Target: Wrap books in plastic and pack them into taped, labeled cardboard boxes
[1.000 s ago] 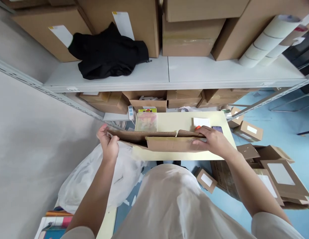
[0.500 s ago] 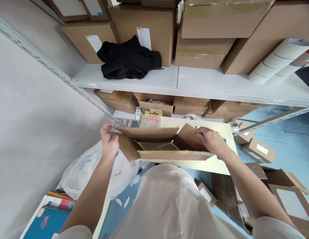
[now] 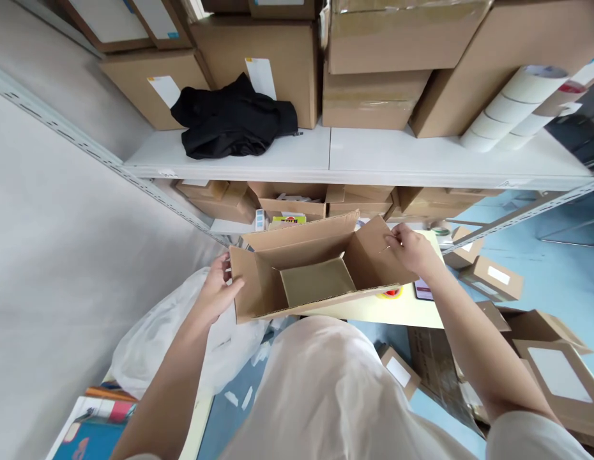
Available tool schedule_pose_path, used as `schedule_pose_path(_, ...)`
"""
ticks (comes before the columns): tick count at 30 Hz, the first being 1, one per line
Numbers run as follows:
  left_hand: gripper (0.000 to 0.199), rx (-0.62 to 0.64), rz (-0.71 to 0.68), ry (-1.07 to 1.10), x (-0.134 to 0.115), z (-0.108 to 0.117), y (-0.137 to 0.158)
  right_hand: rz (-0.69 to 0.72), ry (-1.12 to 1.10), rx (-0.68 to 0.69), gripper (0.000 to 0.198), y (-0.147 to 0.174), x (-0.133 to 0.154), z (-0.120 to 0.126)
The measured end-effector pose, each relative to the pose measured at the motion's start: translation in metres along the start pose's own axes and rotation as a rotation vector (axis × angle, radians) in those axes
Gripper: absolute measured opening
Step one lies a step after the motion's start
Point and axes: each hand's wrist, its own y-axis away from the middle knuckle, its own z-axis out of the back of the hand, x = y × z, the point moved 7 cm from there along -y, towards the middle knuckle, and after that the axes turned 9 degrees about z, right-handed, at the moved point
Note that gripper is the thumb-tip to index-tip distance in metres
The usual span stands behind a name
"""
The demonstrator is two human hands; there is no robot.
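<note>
Held in mid-air in front of the shirt (image 3: pixel 320 396) and over the near part of the table (image 3: pixel 407 314), mouth up and slightly askew: a box (image 3: pixel 304 252). Hard to tell from above about any contact between its underside and the table, or whether to read the pale patch inside as a floor or as tabletop seen through. Grasped at the left flap (image 3: pixel 246 291) by the left hand (image 3: pixel 216 286), with thumb on the inner face and fingers behind the edge; pinched at the right flap (image 3: pixel 371 246) by the right hand (image 3: pixel 411 252), with fingers curled at the upper edge. Gripped at opposite ends, probably to spread the mouth and to steady both sides at once; tipped toward the body, perhaps for a look inside. Just beyond the near right edge, partly covered, a red thing (image 3: pixel 391 293); near it, below the right wrist, a phone (image 3: pixel 423 290), likely within easy reach there. To the left, under the left forearm, a white bag (image 3: pixel 153 345). Farther out, on the shelf (image 3: pixel 373 150), black cloth (image 3: pixel 234 121) and stacked rolls (image 3: pixel 510 108), presumably stood on end to save room; down right, cartons (image 3: pixel 560 374) on the floor (image 3: pixel 531 246).
</note>
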Motion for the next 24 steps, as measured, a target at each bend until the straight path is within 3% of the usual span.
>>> schedule_pose_path(4, 0.060, -0.141, -0.097, -0.230, -0.018, 0.003, -0.011, 0.134, -0.157, 0.049, 0.017, 0.005, 0.007, 0.006)
schedule_pose_path(7, 0.058, -0.164, -0.152, -0.472, -0.036, -0.007, -0.011, 0.156, -0.159, 0.044, 0.018, 0.011, 0.023, 0.007)
schedule_pose_path(13, 0.068, -0.050, -0.293, -0.788, -0.059, -0.026, -0.004, 0.107, -0.076, 0.008, 0.008, 0.014, 0.049, 0.000)
schedule_pose_path(20, 0.075, 0.027, -0.294, -0.843, -0.056, -0.003, 0.016, 0.081, -0.242, 0.020, 0.015, 0.032, 0.038, 0.012)
schedule_pose_path(24, 0.077, 0.090, -0.275, -0.938, -0.053, -0.016, 0.030, 0.018, -0.239, 0.027, 0.018, 0.057, 0.025, 0.009)
